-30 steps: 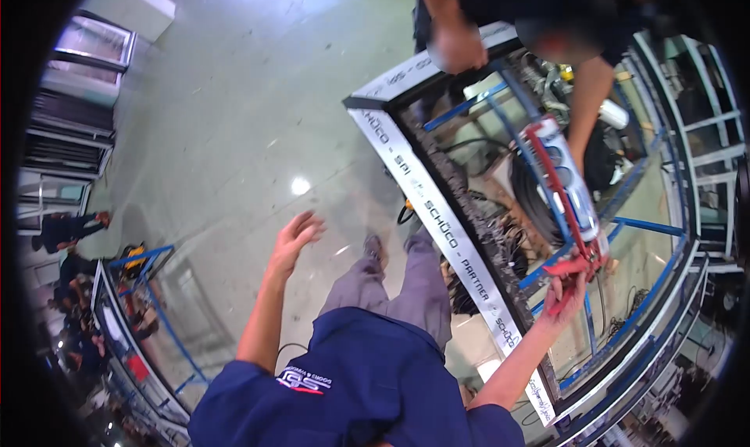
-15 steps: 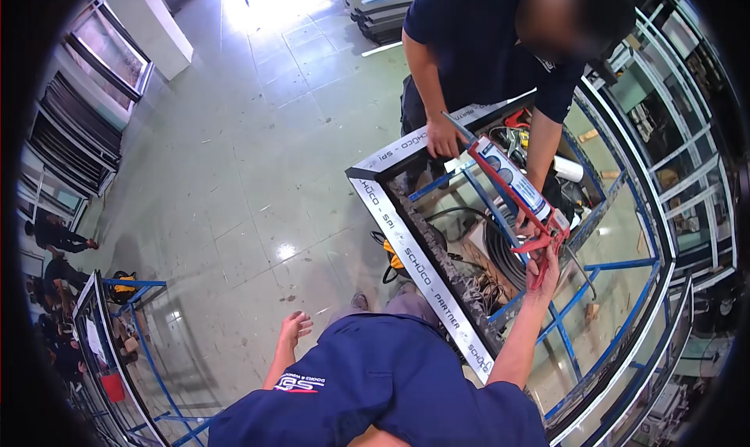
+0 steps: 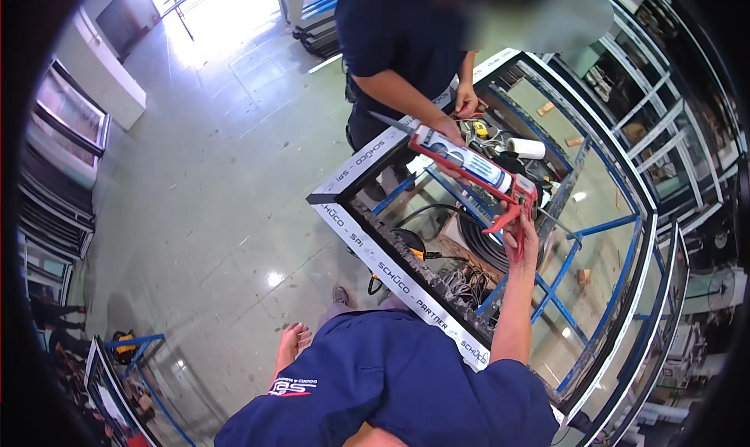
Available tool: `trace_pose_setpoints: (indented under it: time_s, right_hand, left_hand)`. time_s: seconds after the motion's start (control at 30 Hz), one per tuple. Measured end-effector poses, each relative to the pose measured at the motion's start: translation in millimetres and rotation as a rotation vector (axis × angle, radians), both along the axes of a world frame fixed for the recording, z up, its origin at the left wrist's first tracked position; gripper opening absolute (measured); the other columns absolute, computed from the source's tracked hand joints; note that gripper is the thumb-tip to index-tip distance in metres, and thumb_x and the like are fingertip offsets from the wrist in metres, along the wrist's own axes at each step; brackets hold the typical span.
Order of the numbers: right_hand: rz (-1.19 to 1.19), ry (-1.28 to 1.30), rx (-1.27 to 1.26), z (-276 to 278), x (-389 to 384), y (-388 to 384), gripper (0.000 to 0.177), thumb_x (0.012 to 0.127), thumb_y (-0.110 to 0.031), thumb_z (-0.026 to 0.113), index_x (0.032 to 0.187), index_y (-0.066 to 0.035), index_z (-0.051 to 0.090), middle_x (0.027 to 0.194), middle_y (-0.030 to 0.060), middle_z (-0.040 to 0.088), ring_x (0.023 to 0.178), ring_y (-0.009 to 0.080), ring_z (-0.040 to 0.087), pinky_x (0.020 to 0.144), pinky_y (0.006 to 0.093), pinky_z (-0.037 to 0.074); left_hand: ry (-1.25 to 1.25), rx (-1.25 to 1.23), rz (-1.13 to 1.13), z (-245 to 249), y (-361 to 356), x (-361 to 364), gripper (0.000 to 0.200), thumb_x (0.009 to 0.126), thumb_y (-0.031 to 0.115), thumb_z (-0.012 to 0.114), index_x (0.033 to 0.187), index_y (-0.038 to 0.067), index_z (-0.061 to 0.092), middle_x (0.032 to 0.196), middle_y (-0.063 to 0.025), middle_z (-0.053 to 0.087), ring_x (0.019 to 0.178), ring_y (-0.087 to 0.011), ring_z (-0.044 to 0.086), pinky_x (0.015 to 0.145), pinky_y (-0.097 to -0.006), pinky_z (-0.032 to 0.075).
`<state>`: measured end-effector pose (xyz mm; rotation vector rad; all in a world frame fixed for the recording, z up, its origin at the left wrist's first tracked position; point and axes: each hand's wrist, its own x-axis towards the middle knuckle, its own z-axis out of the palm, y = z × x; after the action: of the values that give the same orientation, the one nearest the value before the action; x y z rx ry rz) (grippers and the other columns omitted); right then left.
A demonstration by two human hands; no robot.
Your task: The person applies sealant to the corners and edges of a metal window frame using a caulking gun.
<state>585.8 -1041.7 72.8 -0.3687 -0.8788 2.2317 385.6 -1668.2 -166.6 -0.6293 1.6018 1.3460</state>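
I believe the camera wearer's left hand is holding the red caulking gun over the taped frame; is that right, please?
Not quite: the head view shows it is the wearer's right hand holding the red caulking gun over the taped frame.

At two o'clock the white-and-blue cylindrical cartridge (image 3: 476, 166) bears print too small to read and its red-framed caulking gun (image 3: 501, 191) partly hides a navy-shirted co-worker's bare hand (image 3: 449, 128), while that co-worker's head (image 3: 539, 16) is blurred toward one o'clock and dark-clothed people (image 3: 56, 314) at eight o'clock are cut off by the edge.
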Motion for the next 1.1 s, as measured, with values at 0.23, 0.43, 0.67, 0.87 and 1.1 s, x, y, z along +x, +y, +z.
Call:
trace_pose_setpoints:
  time_s: [0.23,0.43,0.67,0.87,1.1]
  right_hand:
    - [0.070,-0.081,0.084,60,-61,9,0.071,0.103,-0.058,0.027,0.138,0.001,0.045,0.125,0.0253,0.062,0.093,0.0295,0.071,0.038,0.0178,0.037]
    - [0.199,-0.155,0.030,98,-123,62,0.063,0.100,-0.056,0.044,0.125,0.000,0.057,0.109,0.0179,0.069,0.078,0.0156,0.067,0.043,0.0173,0.038]
    - [-0.074,-0.820,0.664,193,-177,66,0.046,0.088,-0.017,0.072,0.120,0.011,0.054,0.087,0.0175,0.072,0.057,0.0207,0.070,0.039,0.0253,0.047]
    - [-0.223,-0.869,0.887,167,-238,131,0.045,0.088,-0.017,0.071,0.119,0.012,0.055,0.075,0.0119,0.068,0.046,0.0112,0.056,0.035,0.0259,0.037]
    - [-0.327,-0.753,0.836,157,-322,166,0.049,0.086,-0.016,0.071,0.121,0.014,0.056,0.074,0.0111,0.069,0.045,0.0103,0.054,0.036,0.0253,0.036]
  left_hand:
    - [0.087,0.034,-0.053,9,2,-72,0.056,0.100,0.023,0.054,0.147,-0.002,0.035,0.128,-0.0164,0.059,0.104,-0.0249,0.063,0.077,-0.0378,0.055]
    - [0.143,0.070,-0.049,2,-21,-92,0.058,0.100,0.024,0.055,0.145,-0.006,0.034,0.126,-0.0214,0.059,0.105,-0.0314,0.064,0.080,-0.0438,0.056]
    - [0.108,0.084,0.107,-8,-30,-74,0.053,0.099,0.022,0.054,0.141,-0.007,0.039,0.123,-0.0191,0.060,0.104,-0.0301,0.064,0.078,-0.0402,0.054]
    - [0.099,0.092,0.157,-12,-34,-33,0.054,0.099,0.022,0.054,0.141,-0.009,0.038,0.125,-0.0219,0.057,0.110,-0.0343,0.063,0.083,-0.0452,0.057]
    - [0.146,-0.067,0.164,14,-40,16,0.056,0.099,0.022,0.054,0.140,-0.013,0.039,0.121,-0.0243,0.062,0.099,-0.0334,0.068,0.082,-0.0409,0.057]
